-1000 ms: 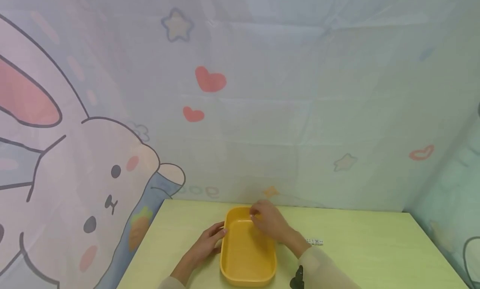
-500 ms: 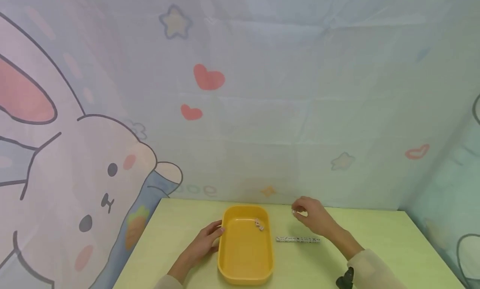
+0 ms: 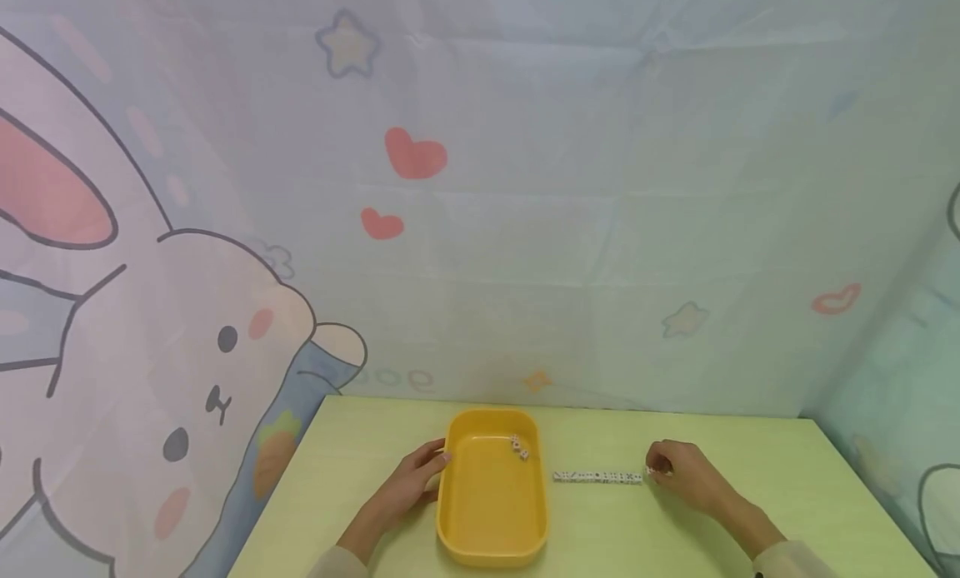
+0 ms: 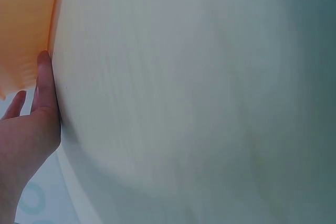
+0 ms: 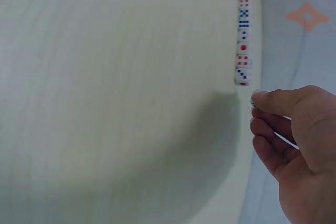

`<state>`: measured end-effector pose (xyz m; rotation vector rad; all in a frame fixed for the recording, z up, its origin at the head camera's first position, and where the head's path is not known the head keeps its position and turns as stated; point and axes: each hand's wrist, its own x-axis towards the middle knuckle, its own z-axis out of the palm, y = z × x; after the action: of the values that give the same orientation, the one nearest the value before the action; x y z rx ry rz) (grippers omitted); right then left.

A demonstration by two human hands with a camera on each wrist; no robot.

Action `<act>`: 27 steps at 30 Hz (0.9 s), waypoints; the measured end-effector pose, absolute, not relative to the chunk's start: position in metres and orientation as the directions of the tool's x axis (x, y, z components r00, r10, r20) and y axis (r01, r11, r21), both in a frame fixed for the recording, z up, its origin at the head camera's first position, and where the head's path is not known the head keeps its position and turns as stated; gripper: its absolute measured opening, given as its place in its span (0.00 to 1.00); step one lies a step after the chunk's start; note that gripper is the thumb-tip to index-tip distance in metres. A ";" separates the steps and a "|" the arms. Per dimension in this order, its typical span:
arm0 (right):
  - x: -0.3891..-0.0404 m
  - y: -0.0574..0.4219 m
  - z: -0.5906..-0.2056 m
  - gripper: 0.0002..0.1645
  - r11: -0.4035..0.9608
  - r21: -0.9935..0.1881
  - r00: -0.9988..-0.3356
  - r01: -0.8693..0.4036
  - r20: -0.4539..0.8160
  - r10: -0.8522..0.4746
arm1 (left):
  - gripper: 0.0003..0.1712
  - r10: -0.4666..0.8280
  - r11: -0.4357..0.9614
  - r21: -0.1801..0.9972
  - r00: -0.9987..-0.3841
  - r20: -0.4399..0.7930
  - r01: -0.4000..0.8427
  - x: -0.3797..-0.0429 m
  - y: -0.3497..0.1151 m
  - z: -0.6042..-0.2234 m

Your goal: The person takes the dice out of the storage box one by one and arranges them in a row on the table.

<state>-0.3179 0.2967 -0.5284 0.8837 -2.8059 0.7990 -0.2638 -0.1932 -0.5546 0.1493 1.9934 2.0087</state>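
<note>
A yellow tray (image 3: pixel 491 555) lies on the table, with three small white dice (image 3: pixel 516 446) near its far right corner. My left hand (image 3: pixel 407 483) rests against the tray's left side, thumb at the rim; in the left wrist view its fingers (image 4: pixel 46 85) lie straight along the outer wall. Right of the tray runs a straight row of white dice (image 3: pixel 597 478) with red and blue pips. Just past the row's right end, my right hand (image 3: pixel 690 476) pinches one die (image 3: pixel 650 471) between thumb and fingertips. Those fingers mostly cover it in the right wrist view.
The pale yellow-green table (image 3: pixel 750 511) reaches back to a wall cloth (image 3: pixel 525 228) printed with a rabbit, hearts and stars. A second stretch of cloth (image 3: pixel 900 411) hangs at the table's right edge.
My right hand has moved from over the tray's far right corner, rightward and then nearer, to the dice row's right end with a die. My left hand stays at the tray.
</note>
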 end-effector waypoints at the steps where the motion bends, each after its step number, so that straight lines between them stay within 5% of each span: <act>1: -0.318 0.297 -0.531 0.11 0.693 -0.450 -0.823 -0.563 0.239 -0.514 | 0.37 0.284 0.014 0.989 -0.948 -0.143 -0.145 -0.264 -0.193 -0.555; 17: -0.315 0.287 -0.533 0.12 0.691 -0.415 -0.802 -0.592 0.216 -0.557 | 0.36 0.308 0.000 0.990 -0.942 -0.132 -0.139 -0.262 -0.194 -0.556; 27: -0.320 0.204 -0.488 0.14 0.672 -0.409 -0.784 -0.617 0.248 -0.569 | 0.36 0.291 0.003 0.990 -0.947 -0.134 -0.139 -0.265 -0.194 -0.556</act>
<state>-0.3195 0.2041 -0.4879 0.9892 -2.7806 0.7368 -0.2650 -0.1937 -0.5556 0.1568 1.9835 2.0197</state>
